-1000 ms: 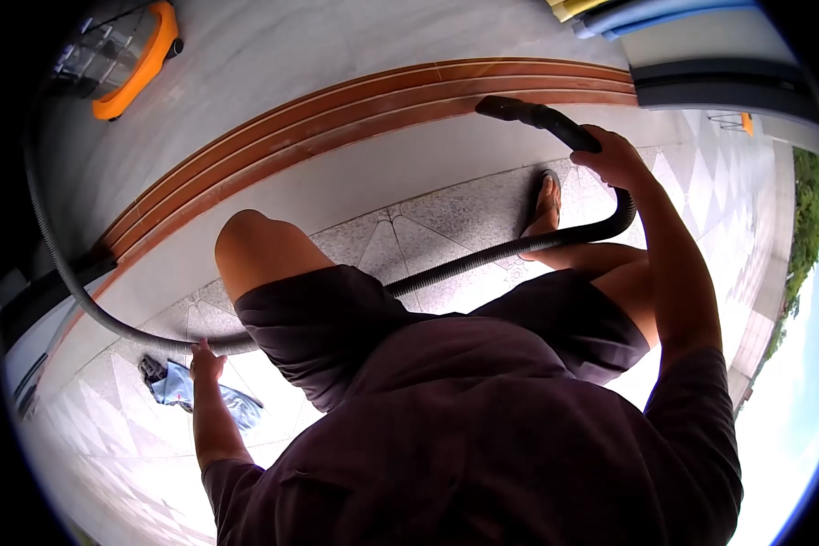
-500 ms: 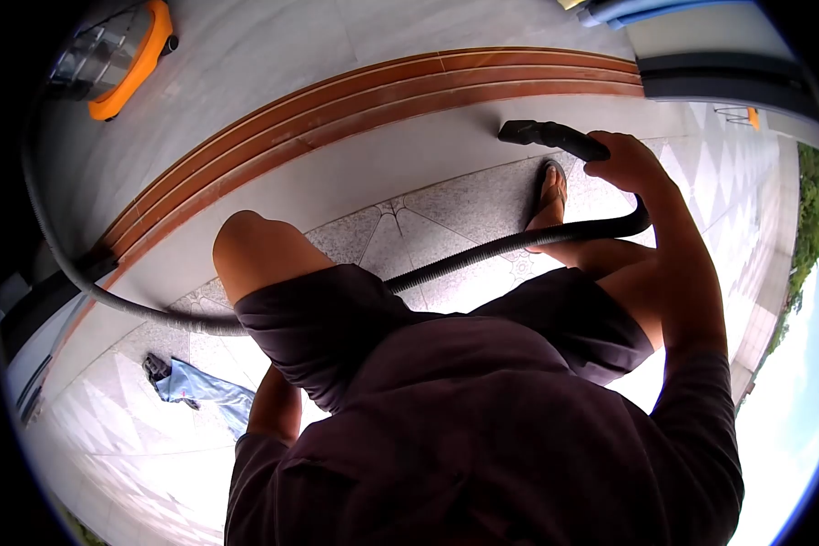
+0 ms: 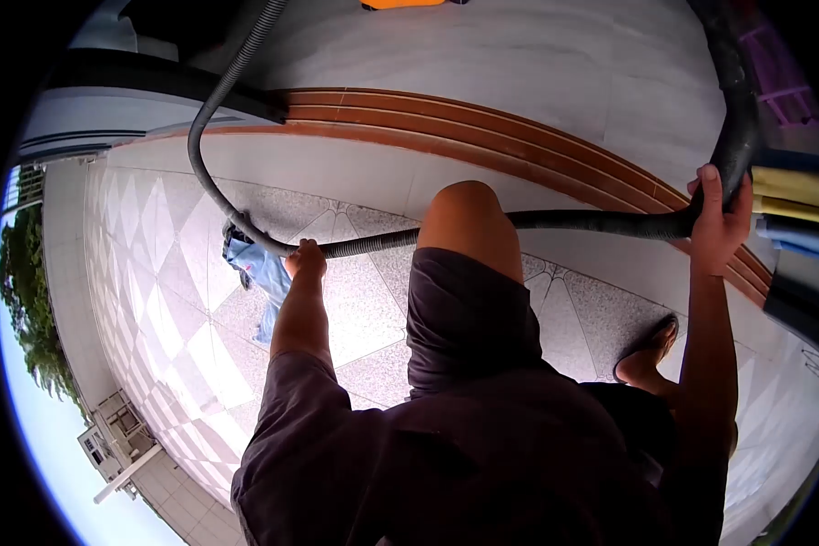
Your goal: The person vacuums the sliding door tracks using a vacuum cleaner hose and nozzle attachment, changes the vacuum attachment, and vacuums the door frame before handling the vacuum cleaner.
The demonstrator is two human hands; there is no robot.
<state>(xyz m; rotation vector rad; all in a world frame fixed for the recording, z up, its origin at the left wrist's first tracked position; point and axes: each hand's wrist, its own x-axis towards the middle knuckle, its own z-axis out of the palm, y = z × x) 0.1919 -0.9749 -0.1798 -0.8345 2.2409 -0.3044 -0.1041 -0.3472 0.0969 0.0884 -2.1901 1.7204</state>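
Observation:
A ribbed black vacuum hose (image 3: 373,244) runs across in front of me, behind my raised knee. Low on the left, my left hand (image 3: 307,258) is closed around it, just above a light-blue cloth (image 3: 262,266) on the floor. On the right, my right hand (image 3: 723,218) grips the smooth black vacuum handle (image 3: 737,118) where the hose joins it. The handle points up and away, and its far end is cut off by the top edge of the view. From my left hand, the hose curves up toward the top left.
A brown-red sliding-door track (image 3: 482,120) crosses between the grey indoor floor (image 3: 555,55) and the patterned tiles (image 3: 364,282). Part of the orange vacuum base (image 3: 400,4) shows at the top. Folded yellow and blue cloths (image 3: 796,205) lie at the right.
My view has swung left. My left hand, hidden before, now holds the hose. The vacuum handle has been lifted and turned upward in my right hand.

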